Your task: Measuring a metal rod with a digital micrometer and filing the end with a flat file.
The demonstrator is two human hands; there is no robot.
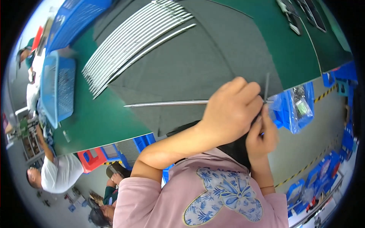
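A slim silver metal rod (167, 103) lies level along the near side of the grey cloth (182, 72), its pointed end to the left. My left hand (232, 108) is closed around the rod toward its right end. Close beside it, my right hand (264, 135) is closed in a pinch just below that end. A thin dark bar (267, 85), possibly a hex key, stands up from the rod's end between my fingers. What exactly my right fingertips grip is hidden. Farther off, several similar silver rods (137, 40) lie side by side on the cloth.
Blue plastic baskets (59, 89) stand at the green table's (102, 125) left. A blue bin (281, 114) with bagged small parts (302, 108) sits by the near right edge. Tools (291, 17) lie at the far right. Other people (61, 173) sit to the left, beside a red stool (91, 159).
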